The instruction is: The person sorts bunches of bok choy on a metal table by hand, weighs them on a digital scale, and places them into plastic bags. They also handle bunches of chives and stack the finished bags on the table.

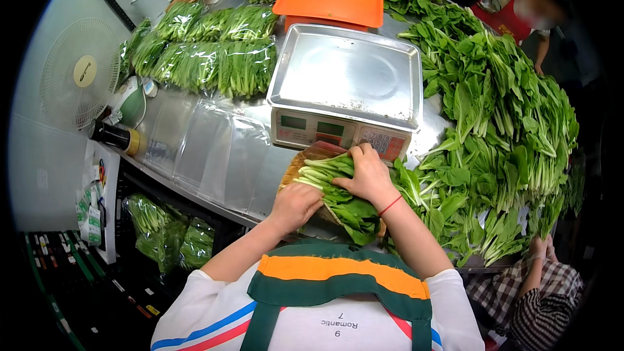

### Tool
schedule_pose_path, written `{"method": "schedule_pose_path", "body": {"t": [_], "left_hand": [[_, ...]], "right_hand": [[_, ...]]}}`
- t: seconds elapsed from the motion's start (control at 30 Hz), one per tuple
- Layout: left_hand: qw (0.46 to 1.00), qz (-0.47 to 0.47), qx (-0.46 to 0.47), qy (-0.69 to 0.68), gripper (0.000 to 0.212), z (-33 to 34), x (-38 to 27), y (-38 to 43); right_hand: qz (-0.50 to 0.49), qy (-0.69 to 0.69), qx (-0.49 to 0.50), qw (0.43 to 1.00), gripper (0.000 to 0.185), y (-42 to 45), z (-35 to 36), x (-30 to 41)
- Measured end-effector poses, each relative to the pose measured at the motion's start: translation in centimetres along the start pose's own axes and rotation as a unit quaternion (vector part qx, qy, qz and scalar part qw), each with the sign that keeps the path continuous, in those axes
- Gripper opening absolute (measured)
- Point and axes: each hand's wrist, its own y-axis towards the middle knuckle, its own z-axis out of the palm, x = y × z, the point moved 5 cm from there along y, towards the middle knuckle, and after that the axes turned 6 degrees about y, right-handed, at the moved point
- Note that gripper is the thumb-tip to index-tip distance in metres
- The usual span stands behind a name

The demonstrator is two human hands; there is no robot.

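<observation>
A bunch of leafy greens with pale stems [336, 173] lies on a wooden board [291, 168] at the front edge of the metal table. My left hand [298, 204] rests at the stem ends, its fingers curled against them. From the right, my right hand [366, 173] lies over the leaves with thumb and fingers spread around the bunch. Just beyond the board stands a digital scale with a bare steel pan [346, 73]. Flat clear plastic bags [214, 146] are spread on the table to the left.
Bagged greens [214, 63] fill the back left, beside an orange tray [329, 0]. Loose greens [487, 107] heap along the right. A fan [83, 73] and a black-capped bottle [112, 135] stand left. One co-worker is at the back right, another person's hands [541, 248] at the lower right.
</observation>
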Motion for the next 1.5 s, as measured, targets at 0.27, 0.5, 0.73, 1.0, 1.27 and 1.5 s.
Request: {"method": "schedule_pose_path", "body": {"t": [0.27,0.5,0.73,1.0,1.27,1.5], "left_hand": [[1.000,-0.014,-0.007,0.004,0.010,0.1,-0.3,0.2],[0.964,-0.163,0.019,-0.210,0.010,-0.6,2.2,-0.4],[0.913,-0.357,-0.134,0.146,0.023,-5.8,10.9,-4.9],[0.823,-0.454,-0.229,-0.254,0.014,-5.2,18.2,-9.3],[0.833,-0.519,-0.116,-0.153,0.018,-20.1,25.8,-11.2],[0.887,-0.374,-0.247,0.113,0.021,-20.4,24.5,-8.4]], "right_hand": [[-0.013,-0.058,0.139,0.989,0.081,0.9,1.7,-0.7],[-0.031,-0.134,0.171,0.976,0.088,-4.9,2.2,3.6],[-0.046,-0.112,0.144,0.982,0.083,-5.2,2.5,3.1],[-0.057,-0.086,0.122,0.987,0.083,-5.5,2.3,2.8],[-0.073,-0.069,0.099,0.990,0.084,-5.5,2.3,2.7],[-0.075,-0.076,0.092,0.990,0.084,-5.5,2.5,2.8]]}}
